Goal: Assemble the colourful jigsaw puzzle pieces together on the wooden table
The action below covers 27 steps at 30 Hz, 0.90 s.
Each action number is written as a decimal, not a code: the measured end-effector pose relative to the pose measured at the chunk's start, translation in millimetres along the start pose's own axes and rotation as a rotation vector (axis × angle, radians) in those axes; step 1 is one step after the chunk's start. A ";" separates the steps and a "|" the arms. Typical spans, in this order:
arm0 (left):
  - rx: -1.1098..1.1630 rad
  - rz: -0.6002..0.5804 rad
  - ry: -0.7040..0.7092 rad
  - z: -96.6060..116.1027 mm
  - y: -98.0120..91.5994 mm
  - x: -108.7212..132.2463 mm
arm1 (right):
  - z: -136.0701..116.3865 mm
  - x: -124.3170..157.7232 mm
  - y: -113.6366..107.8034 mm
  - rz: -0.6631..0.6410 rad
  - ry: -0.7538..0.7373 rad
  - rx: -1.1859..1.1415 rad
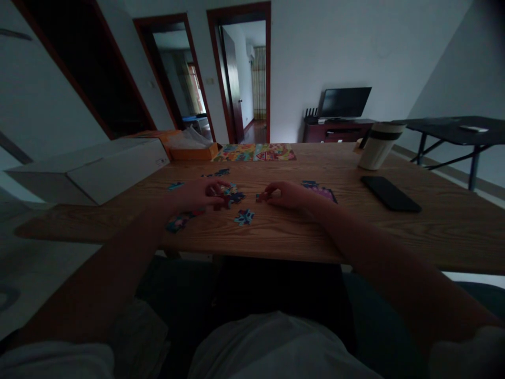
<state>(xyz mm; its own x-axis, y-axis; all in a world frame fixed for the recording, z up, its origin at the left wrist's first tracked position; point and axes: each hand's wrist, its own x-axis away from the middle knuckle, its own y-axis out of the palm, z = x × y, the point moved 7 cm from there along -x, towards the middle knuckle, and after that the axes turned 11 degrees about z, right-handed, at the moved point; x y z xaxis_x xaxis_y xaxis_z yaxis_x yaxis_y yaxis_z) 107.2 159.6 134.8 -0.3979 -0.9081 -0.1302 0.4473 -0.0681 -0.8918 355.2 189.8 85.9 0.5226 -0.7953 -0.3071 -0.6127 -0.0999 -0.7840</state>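
Note:
My right hand point(286, 193) is closed in a pinch on a small jigsaw piece point(259, 197), held at the tabletop. My left hand point(197, 193) hovers low over the loose jigsaw pieces point(238, 197), its fingers curved and a gap between thumb and forefinger. A dark reddish piece lies by its thumb tip; whether they touch is hard to see in the dim light. Nearer me lies a blue and white piece point(244, 217). Dark pieces point(177, 223) sit below my left wrist, and a joined purple section point(323, 192) is partly hidden behind my right forearm.
On the wooden table point(268, 237) a white box point(114, 166) stands at left, beside an orange box point(193, 153) with clear plastic in it. Colourful picture sheets point(256, 152) lie at the far edge. A black phone point(390, 193) and a pale cup point(379, 147) are at right.

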 end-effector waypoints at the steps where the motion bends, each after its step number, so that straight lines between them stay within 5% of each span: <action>1: 0.072 0.004 0.026 9.2 1.3 -9.4 | 2.8 -0.4 -1.5 0.006 0.019 0.007; 6: 0.133 0.130 0.111 64.2 12.7 -62.6 | 13.7 -0.8 -30.9 0.188 0.162 -0.122; 10: 0.208 0.117 0.136 96.4 44.0 -88.2 | 14.1 2.8 -47.7 0.222 0.244 -0.351; 16: 0.236 -0.078 0.083 71.1 85.5 -93.0 | 31.9 3.0 -35.0 0.059 0.240 -0.092; 21: 0.007 -0.069 0.104 47.7 81.7 -90.7 | 56.0 0.8 -32.0 0.079 0.292 0.046; 27: 0.015 -0.105 0.141 63.4 83.2 -83.4 | 56.7 0.3 -34.8 0.165 0.294 0.081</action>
<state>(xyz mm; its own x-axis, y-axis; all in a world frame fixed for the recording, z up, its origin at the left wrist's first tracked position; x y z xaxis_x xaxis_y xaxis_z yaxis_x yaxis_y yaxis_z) 228.3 203.5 99.0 -0.5512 -0.8287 -0.0967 0.4087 -0.1672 -0.8972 410.3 226.9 82.4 0.2201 -0.9363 -0.2737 -0.6196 0.0825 -0.7806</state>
